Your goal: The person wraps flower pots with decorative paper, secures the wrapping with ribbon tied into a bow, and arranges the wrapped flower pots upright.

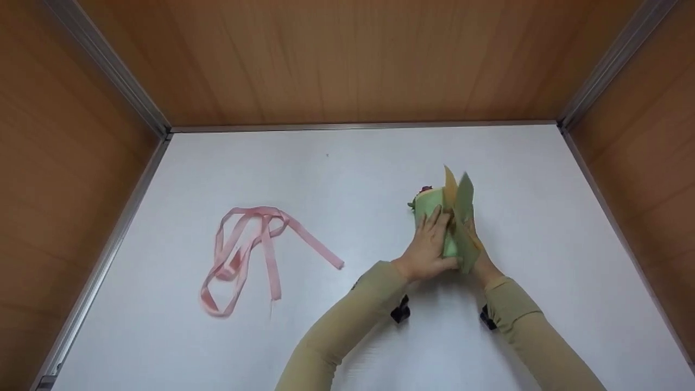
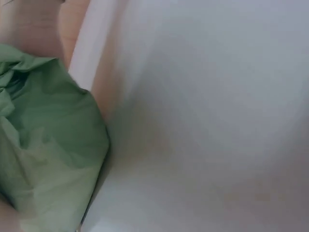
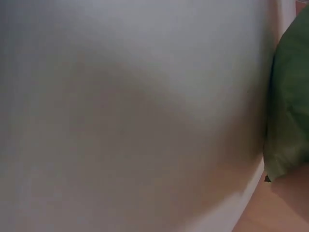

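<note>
A small bouquet [image 1: 429,200] in green wrapping paper lies right of the middle of the white table. A dark red flower [image 1: 427,189] and some leaves peep from its far end. My left hand [image 1: 428,247] holds the wrapped bundle from the left, fingers across the green paper and thumb near its lower end. On the other side my right hand [image 1: 480,260] grips a raised flap [image 1: 465,217] of paper, which hides most of its fingers. The flap has a yellow inner side. Crumpled green paper [image 2: 58,130] fills the left of the left wrist view.
A long pink ribbon [image 1: 266,255] lies in loose loops on the white table [image 1: 347,174] to the left. Wooden panels [image 1: 353,65] with metal edging stand at the back and both sides. Dark wrist devices [image 1: 400,310] sit under both forearms.
</note>
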Tool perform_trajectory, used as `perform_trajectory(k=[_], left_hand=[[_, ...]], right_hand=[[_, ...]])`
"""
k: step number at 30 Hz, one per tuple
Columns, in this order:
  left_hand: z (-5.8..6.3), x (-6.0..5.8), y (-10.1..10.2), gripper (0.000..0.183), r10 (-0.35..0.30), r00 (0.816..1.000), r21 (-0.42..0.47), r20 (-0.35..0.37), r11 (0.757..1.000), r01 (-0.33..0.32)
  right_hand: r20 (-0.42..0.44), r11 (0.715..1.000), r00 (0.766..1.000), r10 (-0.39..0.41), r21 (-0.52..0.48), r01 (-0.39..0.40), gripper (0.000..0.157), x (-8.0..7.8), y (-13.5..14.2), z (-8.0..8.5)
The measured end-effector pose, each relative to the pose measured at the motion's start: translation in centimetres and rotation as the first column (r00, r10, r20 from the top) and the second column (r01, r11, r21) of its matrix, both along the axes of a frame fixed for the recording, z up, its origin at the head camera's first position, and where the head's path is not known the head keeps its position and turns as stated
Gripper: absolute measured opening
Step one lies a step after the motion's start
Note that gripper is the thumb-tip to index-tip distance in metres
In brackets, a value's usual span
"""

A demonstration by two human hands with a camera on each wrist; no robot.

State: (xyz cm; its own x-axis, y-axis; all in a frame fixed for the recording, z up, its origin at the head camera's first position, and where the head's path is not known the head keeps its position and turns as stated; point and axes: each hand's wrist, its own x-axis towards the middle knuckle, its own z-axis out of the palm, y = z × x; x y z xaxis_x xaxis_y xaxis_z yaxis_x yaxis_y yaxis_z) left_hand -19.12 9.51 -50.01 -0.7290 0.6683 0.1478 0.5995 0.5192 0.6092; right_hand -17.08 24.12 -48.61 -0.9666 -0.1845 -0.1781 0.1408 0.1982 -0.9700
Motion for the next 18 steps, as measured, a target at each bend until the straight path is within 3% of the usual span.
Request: perform_trajectory(k=[2, 4, 6, 9, 10, 13, 18], left_hand=[[0.3, -0.1, -0.2, 0.088, -0.014, 0.995, 0.048, 0.1, 0.999, 0.009], [0.4, -0.2, -0.4, 0.105, -0.015, 0.969, 0.138, 0.248, 0.99, -0.02], [0.4, -0.2, -0.4, 0.118, -0.025, 0.918, 0.252, 0.395, 0.964, -0.082], [0.1, -0.3, -0.5, 0.107, -0.083, 0.821, 0.424, 0.565, 0.883, -0.203], [0.0, -0.3, -0.6, 0.099, -0.104, 0.795, 0.46, 0.597, 0.856, -0.233], [-0.2, -0.4, -0.7, 0.072, -0.138, 0.75, 0.539, 0.647, 0.779, -0.322], [-0.4, -0.6, -0.6, 0.058, -0.167, 0.72, 0.616, 0.673, 0.666, -0.421]], right_hand=[[-0.054, 0.999, 0.998, 0.024, 0.05, -0.021, 0.062, -0.4, 0.4, -0.7], [-0.105, 0.988, 0.993, 0.052, 0.151, -0.036, 0.061, -0.8, 0.9, -1.5], [-0.168, 0.964, 0.981, 0.093, 0.261, -0.047, 0.058, -1.3, 1.2, -2.1], [-0.258, 0.907, 0.949, 0.179, 0.418, -0.057, 0.056, -1.8, 1.3, -1.9], [-0.281, 0.889, 0.937, 0.205, 0.454, -0.058, 0.056, -1.9, 1.2, -1.8], [-0.317, 0.841, 0.907, 0.277, 0.537, -0.069, 0.056, -2.2, 0.9, -1.3], [-0.371, 0.77, 0.845, 0.385, 0.634, -0.073, 0.055, -2.3, 0.9, -1.0]])
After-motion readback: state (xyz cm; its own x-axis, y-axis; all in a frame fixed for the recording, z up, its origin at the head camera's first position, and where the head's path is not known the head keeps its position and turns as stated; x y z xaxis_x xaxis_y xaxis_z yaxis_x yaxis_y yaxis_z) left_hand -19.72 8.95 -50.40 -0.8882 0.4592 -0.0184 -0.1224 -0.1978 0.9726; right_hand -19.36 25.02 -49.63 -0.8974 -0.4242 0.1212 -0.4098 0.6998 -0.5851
